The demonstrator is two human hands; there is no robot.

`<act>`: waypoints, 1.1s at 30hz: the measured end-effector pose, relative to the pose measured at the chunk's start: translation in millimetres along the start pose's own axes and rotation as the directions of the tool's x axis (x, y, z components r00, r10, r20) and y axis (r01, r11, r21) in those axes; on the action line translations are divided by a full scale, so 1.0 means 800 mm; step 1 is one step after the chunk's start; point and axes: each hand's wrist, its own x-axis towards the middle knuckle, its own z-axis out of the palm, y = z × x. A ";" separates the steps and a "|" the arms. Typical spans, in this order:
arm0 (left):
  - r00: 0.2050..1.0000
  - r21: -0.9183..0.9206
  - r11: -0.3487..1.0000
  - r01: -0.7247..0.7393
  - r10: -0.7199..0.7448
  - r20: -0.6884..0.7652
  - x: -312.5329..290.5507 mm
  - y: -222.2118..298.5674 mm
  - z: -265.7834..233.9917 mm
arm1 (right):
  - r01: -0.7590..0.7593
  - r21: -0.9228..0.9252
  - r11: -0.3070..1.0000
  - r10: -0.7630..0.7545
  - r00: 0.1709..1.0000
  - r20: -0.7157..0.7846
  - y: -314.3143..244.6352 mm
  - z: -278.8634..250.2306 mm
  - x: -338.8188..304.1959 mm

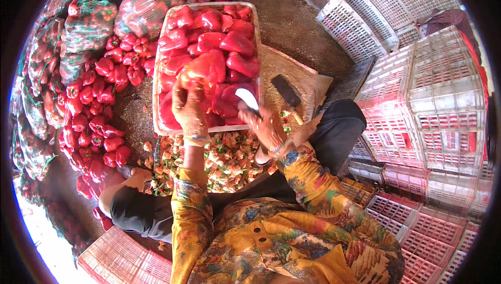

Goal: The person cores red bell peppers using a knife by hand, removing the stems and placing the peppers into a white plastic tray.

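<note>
My left hand [189, 111] is closed on a red bell pepper [202, 70], which it holds up over a pale crate [157, 83]. The crate is filled with red bell peppers [211, 41]. To the right, my right hand [265, 128] grips a small knife with a curved, pale blade [246, 97]; its handle is mostly hidden by the fingers. The blade points up and left, a short way from the held pepper. Just below both hands, a heap of cut-out pepper cores [229, 158] with green stems lies between my legs.
Loose red peppers [96, 109] cover the floor on the left, with full mesh bags [86, 38] behind them. A dark-bladed cleaver [285, 92] lies on cardboard [313, 88] right of the crate. Stacked plastic crates [417, 101] stand at the right, more [120, 258] at lower left.
</note>
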 end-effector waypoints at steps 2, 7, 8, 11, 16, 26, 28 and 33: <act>0.924 0.631 0.684 -0.366 0.186 0.334 -0.011 -0.040 -0.018 | -0.070 0.119 0.990 0.068 0.997 0.021 -0.015 -0.009 -0.029; 0.547 0.537 -0.156 -0.829 -0.026 0.837 -0.068 -0.072 -0.051 | -0.199 0.741 0.642 0.446 0.883 -0.149 -0.025 -0.023 -0.011; 0.589 0.578 -0.167 -0.798 -0.015 0.808 -0.073 -0.069 -0.045 | -0.164 0.790 0.591 0.428 0.893 -0.135 -0.007 -0.021 0.012; 0.627 0.627 -0.030 -0.779 0.004 0.779 -0.080 -0.053 -0.034 | -0.159 0.734 0.661 0.384 0.911 -0.149 -0.011 -0.006 0.069; 0.683 0.686 -0.105 -0.720 0.067 0.727 -0.082 -0.033 -0.046 | -0.138 0.238 0.961 0.178 0.972 -0.155 0.024 0.050 0.120; 0.696 0.678 -0.156 -0.718 -0.178 0.696 -0.069 -0.062 -0.043 | -0.237 -0.396 0.887 0.205 0.971 -0.122 0.025 0.076 0.118; 0.719 0.688 -0.209 -0.695 -0.186 0.670 -0.069 -0.065 -0.052 | -0.159 -0.444 0.882 0.099 0.983 -0.156 0.014 0.084 0.112; 0.657 0.607 -0.285 -0.742 -0.130 0.743 -0.068 -0.081 -0.038 | 0.079 -0.396 0.915 -0.152 0.976 -0.156 0.066 0.061 0.117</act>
